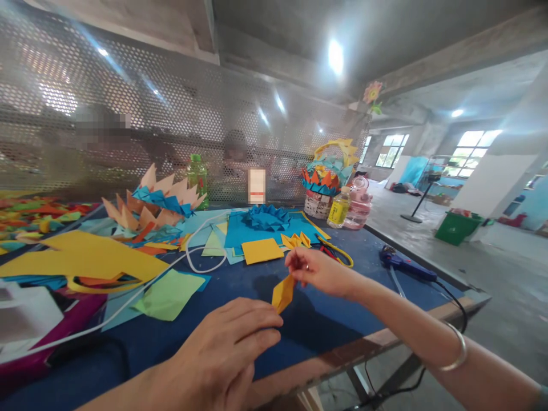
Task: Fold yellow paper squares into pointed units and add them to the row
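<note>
A small piece of folded yellow paper, diamond-shaped with a crease, is held up above the dark blue tabletop. My right hand pinches its upper corner between thumb and fingertips. At the lower corner are the fingertips of my left hand, closed together on the paper; part of their grip is hidden. Just beyond my right hand lie several pointed yellow folded pieces, with a flat yellow paper stack beside them. Yellow-handled scissors rest to the right.
A blue hot glue gun lies near the right edge, its cord trailing off the table. A blue spiky paper ring, bottles and a decorated basket stand behind. Coloured paper sheets and a white cable spread across the left.
</note>
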The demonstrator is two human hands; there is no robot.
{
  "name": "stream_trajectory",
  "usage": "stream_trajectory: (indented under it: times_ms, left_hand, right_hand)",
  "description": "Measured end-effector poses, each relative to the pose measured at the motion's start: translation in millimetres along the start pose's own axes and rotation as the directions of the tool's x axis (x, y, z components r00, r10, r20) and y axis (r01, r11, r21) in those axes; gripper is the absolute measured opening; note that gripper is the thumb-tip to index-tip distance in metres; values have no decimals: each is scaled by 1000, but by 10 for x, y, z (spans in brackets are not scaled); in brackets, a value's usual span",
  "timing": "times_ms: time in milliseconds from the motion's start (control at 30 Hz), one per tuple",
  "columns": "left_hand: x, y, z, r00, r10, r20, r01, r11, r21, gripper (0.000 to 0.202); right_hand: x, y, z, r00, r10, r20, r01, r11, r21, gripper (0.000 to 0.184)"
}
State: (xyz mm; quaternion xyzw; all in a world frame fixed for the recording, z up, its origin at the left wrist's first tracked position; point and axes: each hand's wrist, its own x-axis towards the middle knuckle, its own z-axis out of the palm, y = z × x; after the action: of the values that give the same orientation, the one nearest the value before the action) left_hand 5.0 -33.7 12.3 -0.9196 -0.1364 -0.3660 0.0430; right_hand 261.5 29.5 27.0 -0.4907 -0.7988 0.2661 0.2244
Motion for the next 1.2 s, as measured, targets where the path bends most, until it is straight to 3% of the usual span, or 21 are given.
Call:
stream_trajectory:
  times_ms: [167, 267, 367, 400, 533, 700, 900, 1033, 1200]
  left_hand:
    - [-168, -107, 171, 998, -39, -59, 37, 999, -35, 45]
    - [-165, -131, 200, 996, -37, -85, 32, 998, -56, 44]
    - [-80, -102, 125, 996, -41, -81, 36, 997, -66, 40]
    - [-46, -85, 90, 995, -98, -1, 98, 993, -58, 41]
    - [51, -36, 0, 994, -111, -13, 110, 992, -58, 40]
    - [52, -43, 40, 993, -122, -9, 121, 990, -66, 39]
    - [-1, -120, 111, 997, -73, -32, 72, 997, -41, 38]
    - [-29, -193, 151, 998, -70, 3, 70, 995, -66, 37]
    - [-49, -229, 162, 994, -93, 55, 99, 990, -100, 34]
  right_hand:
    - [525, 207, -582, 1000, -9, 2, 9, 993, -122, 28]
    - [889, 281, -797, 999, 8, 43, 3, 970, -245, 31]
    - [1215, 303, -830, 995, 31, 92, 4, 931, -365, 31]
    - [1307, 302, -811, 994, 39, 103, 5, 916, -401, 31]
    - [1551, 266, -677, 995, 39, 96, 15, 862, -507, 30]
    - [1449, 129, -468, 995, -68, 76, 99, 824, -558, 33]
    - [951, 6, -104, 944, -177, 278, 301, 806, -510, 33]
    - [845, 57, 2, 956, -155, 249, 270, 798, -539, 32]
    - [857, 72, -60, 965, -119, 233, 233, 794, -561, 31]
